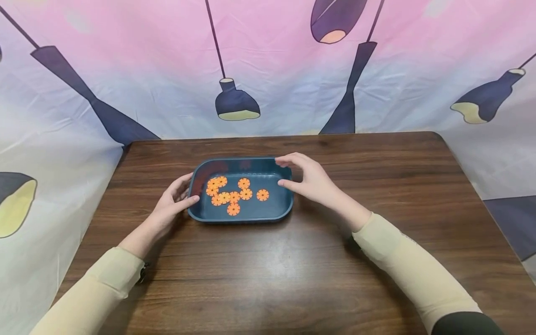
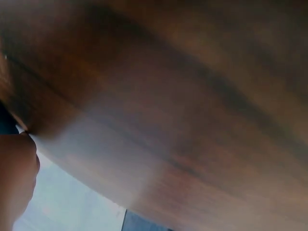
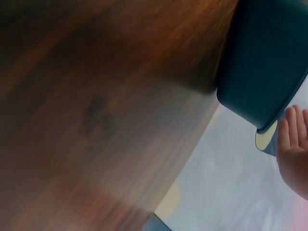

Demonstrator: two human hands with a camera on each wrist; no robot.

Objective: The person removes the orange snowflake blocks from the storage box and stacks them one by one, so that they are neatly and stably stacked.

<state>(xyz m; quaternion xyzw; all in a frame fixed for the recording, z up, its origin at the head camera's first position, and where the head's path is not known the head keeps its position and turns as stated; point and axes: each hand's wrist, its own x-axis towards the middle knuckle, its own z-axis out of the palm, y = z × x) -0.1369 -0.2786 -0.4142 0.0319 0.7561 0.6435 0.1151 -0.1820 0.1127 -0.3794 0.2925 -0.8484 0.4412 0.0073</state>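
Observation:
In the head view a dark blue-green rectangular tray (image 1: 268, 211) with rounded corners holds several orange, notched, flower-like discs (image 1: 233, 209). Most discs lie in a cluster towards the left, and some overlap. My left hand (image 1: 172, 197) grips the left end, its thumb over the rim and its fingers round the outside. At the opposite end my right hand (image 1: 311, 179) is spread, with thumb and fingertips right at the rim near the back right corner. The right wrist view shows its straight fingers (image 3: 294, 127) beside the tray's outer wall (image 3: 264, 62).
A brown wood-grain table (image 1: 259, 265) extends around the tray. Behind its back edge hangs a pink and pale blue cloth (image 1: 276, 56) printed with dark lamps. The left wrist view is blurred and mostly tabletop.

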